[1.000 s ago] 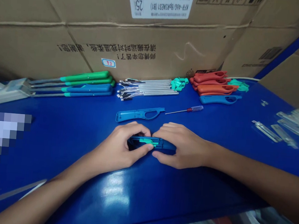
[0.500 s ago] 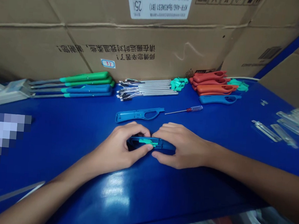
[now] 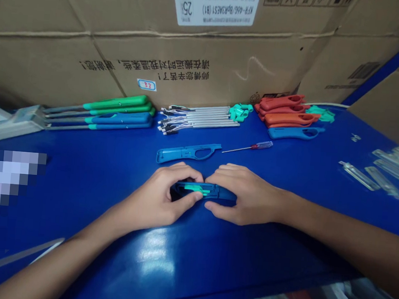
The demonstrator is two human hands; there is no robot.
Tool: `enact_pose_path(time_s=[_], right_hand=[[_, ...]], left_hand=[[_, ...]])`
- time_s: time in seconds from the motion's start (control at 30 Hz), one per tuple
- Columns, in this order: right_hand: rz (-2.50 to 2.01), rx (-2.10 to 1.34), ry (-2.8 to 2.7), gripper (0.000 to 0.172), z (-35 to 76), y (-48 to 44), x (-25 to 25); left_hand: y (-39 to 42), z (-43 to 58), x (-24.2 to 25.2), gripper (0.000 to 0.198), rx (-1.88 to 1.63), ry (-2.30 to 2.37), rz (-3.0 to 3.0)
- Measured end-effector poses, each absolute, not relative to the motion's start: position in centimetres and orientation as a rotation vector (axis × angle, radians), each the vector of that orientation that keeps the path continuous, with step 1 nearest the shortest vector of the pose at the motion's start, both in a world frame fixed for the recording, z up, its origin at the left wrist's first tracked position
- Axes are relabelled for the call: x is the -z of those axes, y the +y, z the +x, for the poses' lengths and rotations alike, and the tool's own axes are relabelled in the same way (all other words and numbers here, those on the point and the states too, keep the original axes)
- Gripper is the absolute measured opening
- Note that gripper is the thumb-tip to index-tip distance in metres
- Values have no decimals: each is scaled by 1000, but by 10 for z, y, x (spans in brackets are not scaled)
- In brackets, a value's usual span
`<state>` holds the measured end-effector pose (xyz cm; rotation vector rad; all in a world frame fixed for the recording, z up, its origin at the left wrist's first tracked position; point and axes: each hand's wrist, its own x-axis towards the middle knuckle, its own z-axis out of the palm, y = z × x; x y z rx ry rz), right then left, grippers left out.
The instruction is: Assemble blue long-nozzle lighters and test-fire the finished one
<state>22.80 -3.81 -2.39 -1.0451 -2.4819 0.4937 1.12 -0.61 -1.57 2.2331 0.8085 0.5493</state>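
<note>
Between my hands is a blue lighter handle half-shell (image 3: 222,192), held on edge above the table. A green trigger piece (image 3: 196,189) sits within it. My left hand (image 3: 168,195) grips the left end, its thumb on the green piece. Curled round the right end is my right hand (image 3: 244,194), fingers over the far side and thumb at the near side. Both palms hide the shell's ends. Just beyond lies a matching blue half-shell (image 3: 188,153), its inside facing up. To the right of that rests a screwdriver (image 3: 248,147) with a clear and red handle.
Several metal tubes with wires (image 3: 202,117) lie at the back beside green trigger pieces (image 3: 241,111). Assembled long lighters (image 3: 119,111) are at the back left, red and orange shells (image 3: 282,107) back right. Clear fuel tanks (image 3: 359,175) lie right. A cardboard wall (image 3: 227,55) stands behind.
The whole view has shifted slightly, so everything appears a little further right. Both hands keep the same grip on the half-shell.
</note>
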Motion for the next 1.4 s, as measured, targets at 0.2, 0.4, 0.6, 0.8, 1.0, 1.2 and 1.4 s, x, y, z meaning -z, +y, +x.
enact_pose_path(time_s=[0.2,0.4,0.6,0.8,1.0,1.2,1.4], right_hand=[[-1072,-502,-2499,20,228,-38,23],[-1053,-496,-2492,20,228,-38,23],[-1017,-509,-2461,15,227,-38,25],[-1072,-494,-2495,21,227,-38,23],[-1068,-493,-2491,23,226,-38,22],[-1072,-487,-2491,22,225,-39,22],[-1051,-516,-2473,15,227,-37,22]], left_hand=[[-4,8,10,12,-486,799,2185],[-5,10,14,13,-517,800,2196],[-6,13,18,11,-632,852,2213],[0,7,12,13,-502,748,2136],[0,7,13,12,-517,750,2148],[0,8,12,11,-518,754,2157],[-4,13,14,12,-551,848,2146]])
